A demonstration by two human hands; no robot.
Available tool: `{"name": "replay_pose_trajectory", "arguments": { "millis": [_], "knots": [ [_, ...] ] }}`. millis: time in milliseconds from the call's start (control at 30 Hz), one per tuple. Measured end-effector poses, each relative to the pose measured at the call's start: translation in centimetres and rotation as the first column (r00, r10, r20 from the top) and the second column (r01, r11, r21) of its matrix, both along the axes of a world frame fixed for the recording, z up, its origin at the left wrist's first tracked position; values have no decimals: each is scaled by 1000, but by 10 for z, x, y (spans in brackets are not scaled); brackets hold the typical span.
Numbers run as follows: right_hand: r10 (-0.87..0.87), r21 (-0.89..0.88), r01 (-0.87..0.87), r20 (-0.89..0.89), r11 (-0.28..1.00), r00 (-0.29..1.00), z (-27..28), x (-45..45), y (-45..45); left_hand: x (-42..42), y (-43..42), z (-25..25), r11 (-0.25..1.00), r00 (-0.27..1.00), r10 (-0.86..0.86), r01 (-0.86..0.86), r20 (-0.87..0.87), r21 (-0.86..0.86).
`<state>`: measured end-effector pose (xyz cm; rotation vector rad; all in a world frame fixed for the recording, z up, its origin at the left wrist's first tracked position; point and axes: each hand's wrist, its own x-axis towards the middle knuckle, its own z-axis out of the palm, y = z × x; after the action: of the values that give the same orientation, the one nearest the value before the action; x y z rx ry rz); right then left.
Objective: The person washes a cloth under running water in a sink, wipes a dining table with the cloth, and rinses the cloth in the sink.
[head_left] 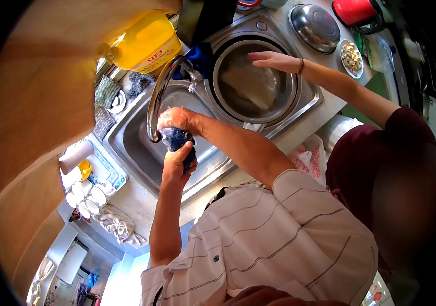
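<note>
Beneath the curved metal faucet, a wet dark blue cloth is bunched between my two hands over the left sink basin. My left hand is wrapped round its lower end. At the upper end, my right hand presses on the cloth with curled fingers, partly hidden by the faucet. In the right basin sits a large round metal bowl with a pale, flat thing I cannot make out in it.
At my right a co-worker in a maroon shirt holds a hand over the bowl. A yellow jug stands behind the faucet. Cups and a tray are at the left, a metal lid and a plate at upper right.
</note>
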<state>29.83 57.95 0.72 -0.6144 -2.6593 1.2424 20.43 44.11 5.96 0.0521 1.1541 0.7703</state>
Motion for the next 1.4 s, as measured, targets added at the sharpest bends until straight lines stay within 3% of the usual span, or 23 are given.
{"name": "replay_pose_trajectory", "arguments": {
  "millis": [33, 67, 133, 200, 267, 333, 400, 467, 500, 533, 667, 733, 767, 900, 1033, 1100, 1133, 1200, 1267, 1333, 1400],
  "knots": [
    [-238, -484, 190, -39, 854, 970, -13, -1, -10, 6, 2, 4, 999, 999, 18, -20, -43, -29],
    [-451, -843, 275, 44, 462, 892, -28, -3, -22, 2, -2, -7, 999, 999, -8, 7, -31, -43],
    [-456, -852, 297, 77, 432, 886, -42, -4, -31, 6, -4, -8, 996, 992, -74, 68, -103, -57],
    [-597, -928, 303, 120, 215, 793, -53, -1, -41, 10, -10, -15, 990, 970, -138, 126, -203, -70],
    [-574, -875, 397, 180, 278, 798, -56, -2, -43, 15, -10, -21, 980, 932, -200, 184, -302, -82],
    [-523, -655, 578, 312, 487, 794, -50, -2, -45, 21, -10, -24, 951, 814, -310, 270, -492, -151],
    [-513, -641, 623, 386, 448, 767, -50, 1, -47, 21, -14, -44, 943, 780, -334, 278, -529, -186],
    [-540, -506, 652, 372, 564, 755, -64, -1, -48, 21, -19, -58, 875, 555, -419, 459, -718, -156],
    [-530, -425, 657, 389, 623, 754, -74, -4, -49, 24, -15, -56, 841, 472, -482, 487, -738, -237],
    [-522, -339, 655, 408, 675, 749, -77, -5, -49, 30, -3, -23, 786, 419, -561, 539, -714, -301],
    [-486, -245, 700, 568, 671, 664, -102, -2, -60, 39, -15, -24, 742, 223, -512, 601, -829, -297],
    [-430, -158, 624, 596, 765, 678, -105, 2, -60, 40, -23, -32, 708, 164, -505, 641, -847, -298],
    [-418, -206, 649, 616, 733, 668, -107, 6, -61, 40, -29, -38, 691, 121, -478, 664, -870, -287],
    [-428, -158, 609, 577, 778, 696, -112, 10, -62, 43, -32, -43, 699, 71, -402, 668, -913, -255],
    [-513, -304, 655, 431, 692, 742, -67, 20, -56, 33, -28, -30, 720, 67, -363, 653, -929, -234],
    [-684, -466, 690, 218, 554, 696, -52, 29, -57, 21, -26, -21, 831, 488, -421, 545, -765, -110],
    [-679, -467, 685, 216, 559, 702, -35, 32, -51, 17, -25, -14, 836, 489, -417, 538, -766, -111],
    [-736, -257, 728, 79, 636, 672, -7, 39, -42, 11, -32, 2, 945, 821, -254, 324, -512, 51],
    [-695, -22, 697, -115, 717, 710, -9, 47, -27, 4, -40, 8, 940, 806, -281, 341, -521, 20],
    [-685, 4, 700, -201, 714, 700, 3, 49, -14, 0, -54, 2, 954, 847, -253, 299, -468, 25],
    [-670, 68, 688, -179, 722, 721, 3, 52, -10, -1, -66, 2, 968, 874, -212, 249, -436, 28]
  ]
}}
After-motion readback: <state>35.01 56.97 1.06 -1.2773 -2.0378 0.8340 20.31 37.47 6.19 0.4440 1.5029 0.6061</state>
